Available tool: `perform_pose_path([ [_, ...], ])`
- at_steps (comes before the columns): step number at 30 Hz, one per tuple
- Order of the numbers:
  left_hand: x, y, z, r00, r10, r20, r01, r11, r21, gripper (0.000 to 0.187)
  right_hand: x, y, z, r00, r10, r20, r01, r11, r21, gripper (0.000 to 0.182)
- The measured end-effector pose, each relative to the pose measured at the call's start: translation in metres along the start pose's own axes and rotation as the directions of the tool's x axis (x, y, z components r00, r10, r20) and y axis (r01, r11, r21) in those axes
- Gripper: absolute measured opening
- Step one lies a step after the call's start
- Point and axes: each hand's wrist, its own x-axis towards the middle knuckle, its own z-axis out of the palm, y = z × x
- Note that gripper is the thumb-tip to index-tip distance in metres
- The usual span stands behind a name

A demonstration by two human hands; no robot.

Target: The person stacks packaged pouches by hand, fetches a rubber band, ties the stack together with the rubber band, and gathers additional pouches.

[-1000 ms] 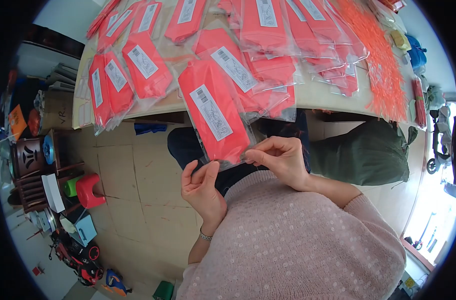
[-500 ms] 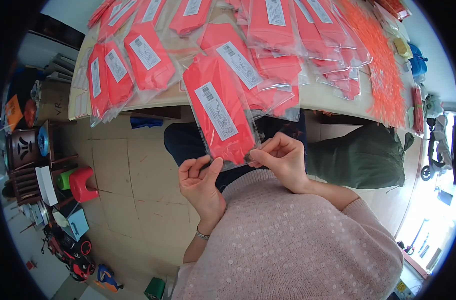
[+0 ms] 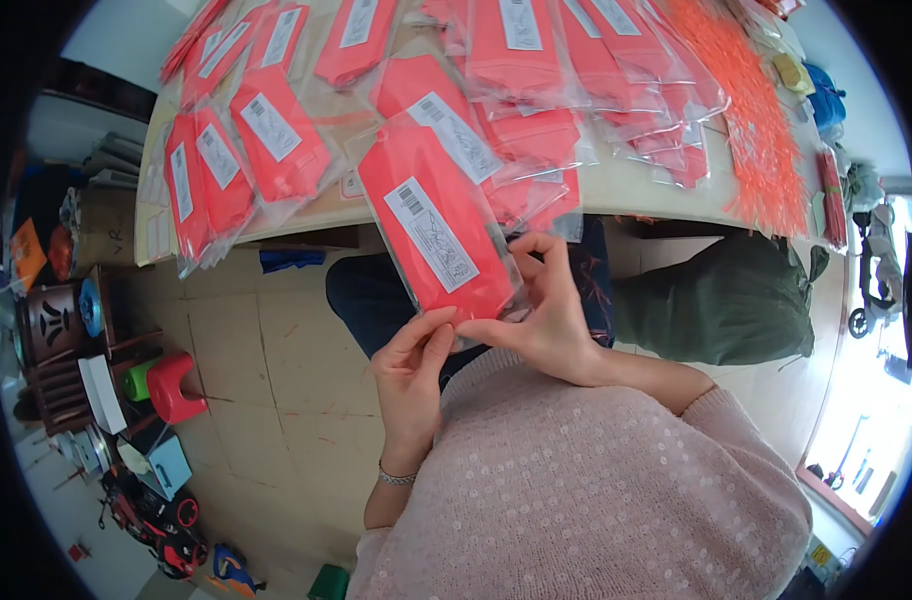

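Observation:
A red packet in a clear plastic sleeve with a white barcode label tilts from the table edge toward my body. At its lower left end, my left hand pinches the plastic between thumb and fingers. My right hand grips the lower right side, its thumb lying across the bottom end and its fingers curled at the edge, partly behind the sleeve. Just beyond lies another labelled red packet, overlapped by the held one.
Several bagged red packets spread over the table. Orange-red shredded strands lie at the right. A dark green sack rests below the table, and a red stool stands on the floor at left.
My right thumb has moved left across the packet's bottom end, and my left fingers have closed in beside it. The view has shifted slightly.

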Motion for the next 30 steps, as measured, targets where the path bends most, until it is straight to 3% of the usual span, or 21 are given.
perform_pose_path([
  [3,0.0,0.004,0.014,0.998,-0.05,-0.032,0.049,0.998,-0.031,0.038,0.001,0.0,0.005,0.991,0.122,-0.054,-0.116,0.988,0.098,0.066],
  [4,0.0,0.005,0.015,0.997,-0.057,-0.043,0.056,0.997,-0.045,0.039,-0.001,0.002,0.008,0.99,0.107,-0.096,-0.091,0.983,0.158,0.062],
  [7,0.0,0.004,0.015,0.997,-0.063,-0.046,0.058,0.992,-0.108,0.041,-0.002,-0.006,-0.003,0.972,0.223,-0.08,-0.21,0.967,0.146,0.047],
  [13,0.004,0.005,0.019,0.995,-0.089,-0.04,0.076,0.966,-0.246,0.044,-0.003,-0.002,-0.006,0.983,0.141,-0.119,-0.113,0.97,0.217,0.026],
  [14,0.005,0.006,0.021,0.994,-0.094,-0.048,0.077,0.959,-0.271,0.044,-0.004,0.0,-0.007,0.987,0.116,-0.108,-0.098,0.982,0.16,0.025],
  [19,0.011,0.004,0.016,0.991,0.008,-0.135,-0.017,0.998,-0.063,0.037,-0.005,-0.002,-0.016,0.999,-0.037,0.007,0.037,0.997,-0.063,0.022],
  [20,0.012,0.005,0.013,0.986,0.016,-0.163,-0.021,0.999,-0.026,0.035,-0.007,0.0,-0.024,0.989,-0.139,0.06,0.148,0.97,-0.193,0.022],
  [23,0.006,0.001,-0.003,0.904,0.427,0.039,-0.426,0.885,0.187,0.033,0.007,-0.014,-0.032,0.807,-0.562,0.183,0.59,0.752,-0.293,0.021],
  [24,0.005,0.006,-0.013,0.869,0.493,0.046,-0.482,0.821,0.306,0.034,0.016,-0.02,-0.032,0.761,-0.609,0.223,0.648,0.707,-0.283,0.019],
  [26,0.02,0.027,-0.019,0.783,0.611,-0.114,-0.557,0.771,0.307,0.033,0.04,-0.045,-0.034,0.843,-0.385,0.377,0.501,0.816,-0.288,0.02],
  [27,0.03,0.042,-0.02,0.726,0.66,-0.193,-0.592,0.743,0.312,0.032,0.061,-0.051,-0.03,0.797,-0.425,0.43,0.583,0.727,-0.361,0.02],
  [30,0.064,0.093,-0.033,0.761,0.503,-0.41,-0.422,0.863,0.276,0.032,0.126,-0.051,0.0,0.706,-0.416,0.572,0.708,0.4,-0.583,0.021],
])
